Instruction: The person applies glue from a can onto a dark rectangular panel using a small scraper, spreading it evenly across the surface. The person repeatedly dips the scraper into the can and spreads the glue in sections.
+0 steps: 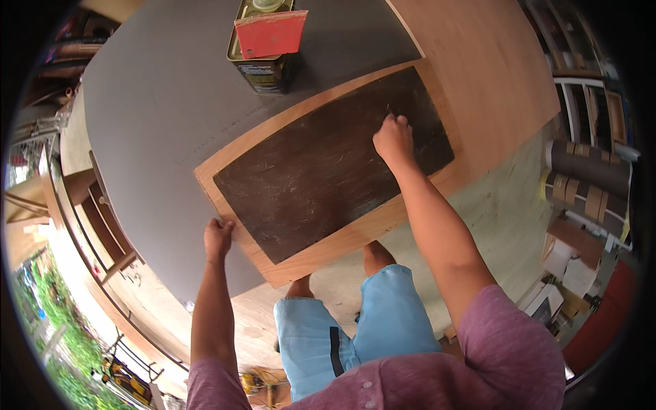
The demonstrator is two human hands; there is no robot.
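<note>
A thin plywood board lies tilted on a larger grey sheet. On it is a dark brown rectangular panel, its surface marked with pale streaks and smears. My left hand has its fingers at the plywood's left edge and seems to pinch it. Over the panel's right half is my right hand, fingers curled and knuckles up. A small dark tip shows beyond those fingers, but what they may hold is hidden. Beyond the board stands a rectangular metal can, with a flat red spreader lying across its top.
A bare wood sheet extends to the right. Wrapped rolls and cardboard boxes stand along the right side. At the left is a wooden frame with shelves. Yellow power tools lie on the floor near my feet.
</note>
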